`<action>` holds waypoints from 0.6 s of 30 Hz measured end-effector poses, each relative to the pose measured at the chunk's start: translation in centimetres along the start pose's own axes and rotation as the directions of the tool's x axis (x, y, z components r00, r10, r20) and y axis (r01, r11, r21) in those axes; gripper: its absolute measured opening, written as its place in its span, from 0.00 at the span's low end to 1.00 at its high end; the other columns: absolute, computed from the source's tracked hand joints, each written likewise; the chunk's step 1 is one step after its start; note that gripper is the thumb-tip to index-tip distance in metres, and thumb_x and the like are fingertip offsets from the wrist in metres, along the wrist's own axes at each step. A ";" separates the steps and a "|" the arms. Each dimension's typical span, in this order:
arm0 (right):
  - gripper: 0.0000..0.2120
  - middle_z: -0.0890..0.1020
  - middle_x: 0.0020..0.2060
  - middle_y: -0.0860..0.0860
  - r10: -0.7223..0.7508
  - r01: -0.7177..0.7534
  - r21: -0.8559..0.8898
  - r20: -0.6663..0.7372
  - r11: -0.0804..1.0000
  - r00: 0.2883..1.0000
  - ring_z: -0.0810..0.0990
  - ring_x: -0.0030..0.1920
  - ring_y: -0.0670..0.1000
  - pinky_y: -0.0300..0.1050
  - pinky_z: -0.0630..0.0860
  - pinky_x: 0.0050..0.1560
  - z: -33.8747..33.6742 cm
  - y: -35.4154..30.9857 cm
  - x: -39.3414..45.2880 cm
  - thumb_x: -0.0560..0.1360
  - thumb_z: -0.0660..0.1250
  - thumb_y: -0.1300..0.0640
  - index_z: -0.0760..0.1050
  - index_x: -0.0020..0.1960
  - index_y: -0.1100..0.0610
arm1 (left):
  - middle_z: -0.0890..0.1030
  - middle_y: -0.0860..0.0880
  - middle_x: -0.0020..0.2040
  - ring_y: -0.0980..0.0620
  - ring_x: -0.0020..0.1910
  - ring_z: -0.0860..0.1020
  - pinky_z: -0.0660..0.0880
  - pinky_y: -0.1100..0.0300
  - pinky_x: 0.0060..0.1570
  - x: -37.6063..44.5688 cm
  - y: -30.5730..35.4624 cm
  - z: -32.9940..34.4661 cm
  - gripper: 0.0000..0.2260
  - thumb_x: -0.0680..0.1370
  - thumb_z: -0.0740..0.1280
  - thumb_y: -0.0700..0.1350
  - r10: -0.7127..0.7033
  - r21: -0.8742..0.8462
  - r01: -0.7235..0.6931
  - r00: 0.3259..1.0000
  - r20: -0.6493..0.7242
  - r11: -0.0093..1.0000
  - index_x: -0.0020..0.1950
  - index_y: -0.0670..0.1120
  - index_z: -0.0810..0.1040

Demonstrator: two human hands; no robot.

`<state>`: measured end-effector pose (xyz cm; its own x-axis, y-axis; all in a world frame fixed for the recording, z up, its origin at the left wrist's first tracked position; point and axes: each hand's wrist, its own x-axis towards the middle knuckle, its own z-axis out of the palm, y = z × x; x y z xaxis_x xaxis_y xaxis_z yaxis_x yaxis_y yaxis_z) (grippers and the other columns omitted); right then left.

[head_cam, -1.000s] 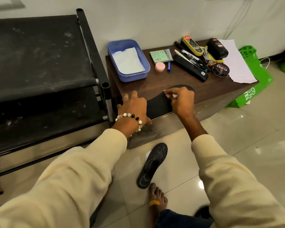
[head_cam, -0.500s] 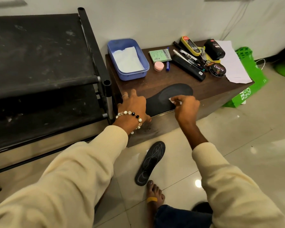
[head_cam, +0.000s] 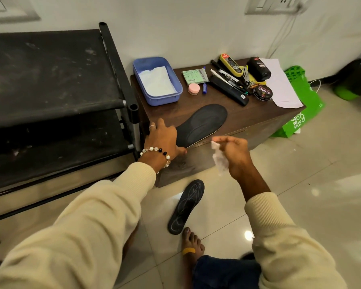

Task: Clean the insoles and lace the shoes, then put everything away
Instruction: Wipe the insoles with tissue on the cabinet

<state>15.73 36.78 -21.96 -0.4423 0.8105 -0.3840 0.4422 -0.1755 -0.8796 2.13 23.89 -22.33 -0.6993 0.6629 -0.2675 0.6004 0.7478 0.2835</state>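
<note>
**Insole pinned on cabinet, wipe lifted clear**

Head view: the black insole (head_cam: 204, 122) lies on the brown cabinet (head_cam: 248, 119), long axis diagonal, toe far-right, heel near-left under the left hand (head_cam: 162, 138), fingers spread flat; the right hand (head_cam: 233, 152) pinches a white wipe (head_cam: 219, 158) above the tiled floor (head_cam: 311, 205); a second insole (head_cam: 186, 207) lies there; its markings are unclear.

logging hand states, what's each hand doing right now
Left hand: open, fingers pressing the heel of the insole on the table.
Right hand: pinching a white wipe, lifted off the insole.
</note>
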 end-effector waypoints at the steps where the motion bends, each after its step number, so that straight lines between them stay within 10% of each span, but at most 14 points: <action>1: 0.06 0.81 0.41 0.54 0.111 -0.102 0.109 -0.079 0.989 0.991 0.79 0.40 0.52 0.40 0.76 0.36 -0.2 -0.1 0.2 0.75 0.65 0.63 0.81 0.48 0.61 | 0.63 0.40 0.69 0.36 0.69 0.62 0.69 0.46 0.64 -0.3 0.2 0.1 0.34 0.69 0.73 0.62 -0.008 -0.023 0.008 1.000 -0.004 1.000 0.67 0.43 0.70; 6: 0.16 0.83 0.40 0.51 0.223 -0.238 0.144 0.116 0.960 0.968 0.79 0.41 0.49 0.45 0.75 0.47 0.2 0.3 -1.3 0.73 0.69 0.46 0.81 0.46 0.60 | 0.62 0.41 0.66 0.40 0.60 0.70 0.74 0.52 0.55 -2.2 1.6 0.5 0.34 0.69 0.73 0.59 -0.025 -0.191 0.001 0.992 -0.126 0.982 0.66 0.41 0.68; 10: 0.07 0.83 0.39 0.54 0.062 -0.098 0.166 0.212 0.981 0.975 0.81 0.47 0.52 0.44 0.76 0.49 -0.1 0.0 -2.9 0.72 0.72 0.55 0.81 0.41 0.59 | 0.64 0.43 0.63 0.48 0.52 0.71 0.72 0.60 0.49 -3.9 3.3 0.7 0.34 0.68 0.75 0.56 0.011 -0.374 -0.118 0.961 -0.275 0.920 0.67 0.41 0.68; 18: 0.03 0.78 0.27 0.49 -0.026 0.020 0.199 0.028 0.980 0.999 0.73 0.32 0.49 0.42 0.72 0.38 -7.7 1.7 -4.1 0.70 0.73 0.62 0.81 0.37 0.60 | 0.80 0.47 0.55 0.50 0.57 0.78 0.74 0.57 0.58 -6.0 7.7 2.7 0.14 0.79 0.65 0.43 0.068 -0.860 -0.115 0.993 -0.093 0.498 0.65 0.44 0.75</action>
<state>24.33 37.45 -19.65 -0.4754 0.7989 -0.3685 0.2686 -0.2670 -0.9255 12.00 25.84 -21.06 -0.6900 0.7058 -0.1605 0.0457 0.2637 0.9635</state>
